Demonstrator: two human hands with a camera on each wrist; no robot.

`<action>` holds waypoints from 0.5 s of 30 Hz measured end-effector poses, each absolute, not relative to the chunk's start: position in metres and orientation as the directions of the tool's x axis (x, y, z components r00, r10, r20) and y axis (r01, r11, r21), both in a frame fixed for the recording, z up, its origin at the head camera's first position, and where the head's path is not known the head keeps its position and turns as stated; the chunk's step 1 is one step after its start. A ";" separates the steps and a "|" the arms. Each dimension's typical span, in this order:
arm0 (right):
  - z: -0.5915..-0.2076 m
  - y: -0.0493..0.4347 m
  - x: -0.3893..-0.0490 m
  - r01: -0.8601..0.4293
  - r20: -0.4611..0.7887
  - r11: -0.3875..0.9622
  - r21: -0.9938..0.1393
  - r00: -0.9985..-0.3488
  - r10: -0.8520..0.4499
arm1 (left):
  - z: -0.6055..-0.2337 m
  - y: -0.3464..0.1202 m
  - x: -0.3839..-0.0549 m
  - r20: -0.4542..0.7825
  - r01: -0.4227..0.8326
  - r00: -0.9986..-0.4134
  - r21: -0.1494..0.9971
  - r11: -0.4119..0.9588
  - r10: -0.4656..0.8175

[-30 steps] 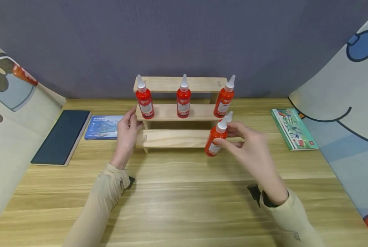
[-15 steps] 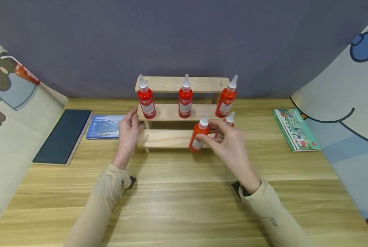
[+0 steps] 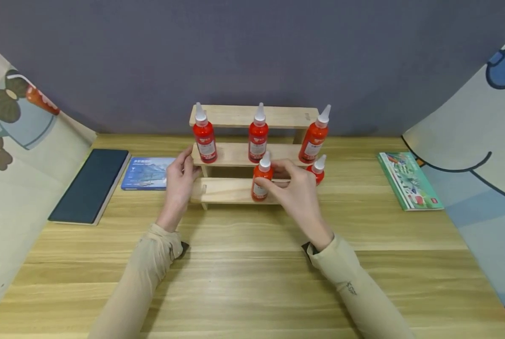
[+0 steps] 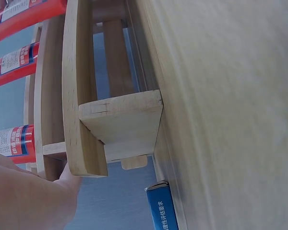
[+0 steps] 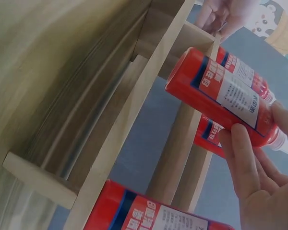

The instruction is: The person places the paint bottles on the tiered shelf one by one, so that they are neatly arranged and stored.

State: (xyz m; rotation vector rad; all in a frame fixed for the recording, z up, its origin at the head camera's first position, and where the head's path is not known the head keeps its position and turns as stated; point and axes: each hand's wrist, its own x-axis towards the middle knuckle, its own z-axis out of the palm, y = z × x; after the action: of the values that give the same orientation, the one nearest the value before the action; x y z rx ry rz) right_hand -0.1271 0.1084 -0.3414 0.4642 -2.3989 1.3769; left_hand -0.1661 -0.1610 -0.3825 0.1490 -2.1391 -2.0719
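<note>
A three-tier wooden rack (image 3: pixel 223 189) stands against the back. My right hand (image 3: pixel 299 193) holds a red bottle (image 3: pixel 260 182) with a white pointed nozzle between thumb and fingers, over the middle of the lowest tier; its base (image 5: pixel 182 72) shows close above the board in the right wrist view. Partly hidden behind that hand, another red bottle (image 3: pixel 316 175) stands at the tier's right end. On the middle tier are a left bottle (image 3: pixel 205 143), a centre bottle (image 3: pixel 257 143) and a right bottle (image 3: pixel 313 143). My left hand (image 3: pixel 178 183) grips the rack's left end, some fingertips hidden.
To the left lie a dark notebook (image 3: pixel 89 186) and a blue box (image 3: pixel 146 174), the latter right beside my left hand. A green book (image 3: pixel 410 181) is on the right side of the wooden table (image 3: pixel 244 282). A grey panel (image 3: pixel 252 56) rises behind the rack.
My right hand has carried the red bottle leftward, from the right end of the lowest tier to its middle, uncovering part of the bottle behind. The left hand keeps its place on the rack.
</note>
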 end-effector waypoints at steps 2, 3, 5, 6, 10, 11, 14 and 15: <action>-0.342 0.106 -0.129 -0.432 0.437 0.474 -0.768 -0.893 -0.106 | -0.383 -0.161 -0.166 0.044 0.038 -0.983 0.999 0.039 -0.181; -0.343 0.105 -0.130 -0.428 0.434 0.474 -0.770 -0.895 -0.104 | -0.383 -0.160 -0.167 0.046 0.040 -0.982 0.999 0.037 -0.181; -0.344 0.104 -0.131 -0.427 0.433 0.478 -0.767 -0.895 -0.105 | -0.383 -0.160 -0.168 0.048 0.042 -0.982 0.999 0.033 -0.182; -0.344 0.103 -0.132 -0.429 0.435 0.483 -0.763 -0.894 -0.107 | -0.384 -0.160 -0.168 0.049 0.044 -0.982 0.999 0.031 -0.184; -0.346 0.100 -0.134 -0.441 0.450 0.505 -0.742 -0.886 -0.112 | -0.384 -0.160 -0.169 0.051 0.047 -0.981 0.999 0.022 -0.187; -0.347 0.099 -0.134 -0.443 0.452 0.505 -0.741 -0.885 -0.112 | -0.384 -0.160 -0.169 0.050 0.047 -0.981 0.999 0.022 -0.187; -0.349 0.099 -0.135 -0.446 0.458 0.505 -0.739 -0.882 -0.110 | -0.384 -0.160 -0.168 0.047 0.044 -0.982 0.999 0.021 -0.184; -0.349 0.098 -0.136 -0.449 0.460 0.505 -0.738 -0.881 -0.110 | -0.383 -0.161 -0.168 0.047 0.044 -0.982 0.999 0.020 -0.184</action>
State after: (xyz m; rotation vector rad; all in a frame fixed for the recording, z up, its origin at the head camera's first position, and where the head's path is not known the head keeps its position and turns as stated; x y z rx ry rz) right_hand -0.1357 0.0984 -0.3492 0.4655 -2.3974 1.3270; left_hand -0.1682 -0.1605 -0.3833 0.1473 -2.1195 -2.0866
